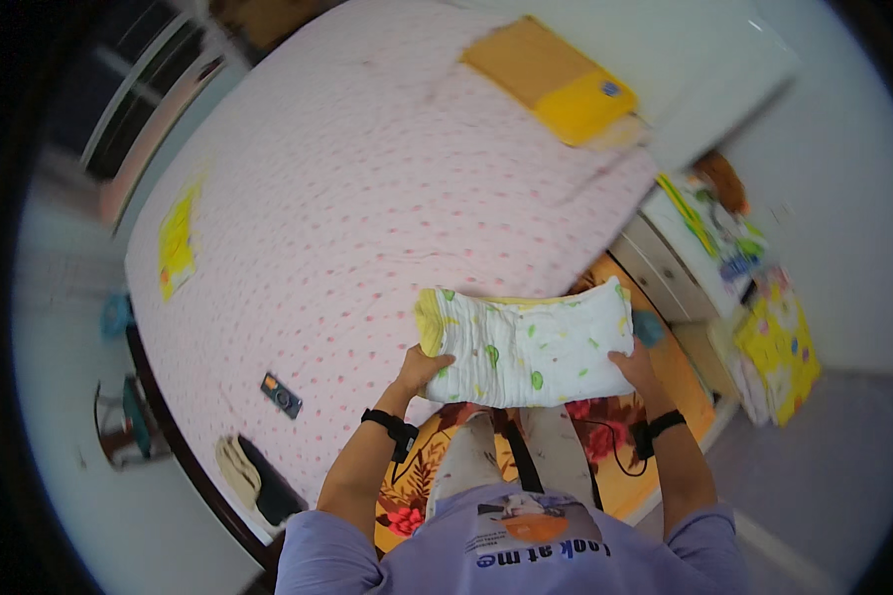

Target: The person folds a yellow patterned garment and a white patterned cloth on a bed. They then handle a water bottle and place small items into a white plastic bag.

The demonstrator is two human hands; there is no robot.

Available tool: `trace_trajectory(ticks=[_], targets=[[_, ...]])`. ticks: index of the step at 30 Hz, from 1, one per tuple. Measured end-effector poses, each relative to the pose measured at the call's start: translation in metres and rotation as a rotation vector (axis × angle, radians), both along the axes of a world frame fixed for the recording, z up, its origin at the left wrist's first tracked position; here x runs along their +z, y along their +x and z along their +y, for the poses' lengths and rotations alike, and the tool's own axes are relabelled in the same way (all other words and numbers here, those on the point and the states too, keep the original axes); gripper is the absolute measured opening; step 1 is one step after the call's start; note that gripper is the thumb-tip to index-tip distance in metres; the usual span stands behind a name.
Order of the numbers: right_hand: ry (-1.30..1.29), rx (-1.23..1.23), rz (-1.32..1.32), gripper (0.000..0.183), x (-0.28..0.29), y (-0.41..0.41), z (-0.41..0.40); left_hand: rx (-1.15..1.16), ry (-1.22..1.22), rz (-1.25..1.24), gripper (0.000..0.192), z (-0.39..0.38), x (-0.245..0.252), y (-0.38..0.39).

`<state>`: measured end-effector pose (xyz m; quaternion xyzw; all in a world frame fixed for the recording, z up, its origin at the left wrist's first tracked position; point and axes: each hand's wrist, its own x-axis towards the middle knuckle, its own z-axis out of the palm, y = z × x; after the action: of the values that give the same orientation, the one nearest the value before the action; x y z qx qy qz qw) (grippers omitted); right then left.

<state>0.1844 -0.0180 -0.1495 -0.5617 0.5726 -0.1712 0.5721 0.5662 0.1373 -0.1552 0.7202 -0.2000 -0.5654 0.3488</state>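
A folded white cotton cloth (528,349) with green and yellow prints and a yellow edge is held up in front of my body, over the near edge of the bed. My left hand (421,368) grips its left side, thumb on top and fingers hidden beneath. On the opposite side my right hand (635,364) pinches the cloth the same way. The cloth sags slightly between the hands. Behind it spreads the bed's pink dotted sheet (327,223).
A yellow and tan pillow (551,78) lies at the bed's head. On the sheet are a yellow cloth (178,242), a phone-like device (281,396) and dark and beige fabric (260,476). A drawer cabinet (666,268) stands right; a floral mat (409,483) covers the floor.
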Motion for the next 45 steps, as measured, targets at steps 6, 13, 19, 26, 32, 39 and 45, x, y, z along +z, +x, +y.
trace_trajectory(ticks=[6,13,19,26,32,39,45], targets=[[0.077,-0.244,0.187,0.056,0.044,-0.107,0.046,-0.245,-0.007,0.141,0.034,-0.051,0.010,-0.082],[0.034,-0.506,0.120,0.054,0.065,-0.265,0.084,-0.500,-0.090,0.170,0.035,-0.148,0.030,-0.236],[0.019,-0.657,0.231,0.052,0.064,-0.408,0.120,-0.770,0.066,0.068,0.034,-0.200,0.067,-0.405],[-0.023,-0.728,0.368,0.046,0.087,-0.533,0.115,-0.864,0.088,0.136,0.037,-0.254,0.073,-0.547],[0.001,-0.760,0.483,0.047,0.108,-0.610,0.080,-0.970,0.001,0.079,0.038,-0.308,0.083,-0.628],[-0.158,-0.851,0.626,0.052,0.130,-0.708,-0.002,-0.905,-0.086,0.216,0.038,-0.387,0.094,-0.724],[-0.266,-0.836,0.706,0.047,0.162,-0.776,-0.090,-0.759,-0.251,0.351,0.037,-0.444,0.076,-0.788]])
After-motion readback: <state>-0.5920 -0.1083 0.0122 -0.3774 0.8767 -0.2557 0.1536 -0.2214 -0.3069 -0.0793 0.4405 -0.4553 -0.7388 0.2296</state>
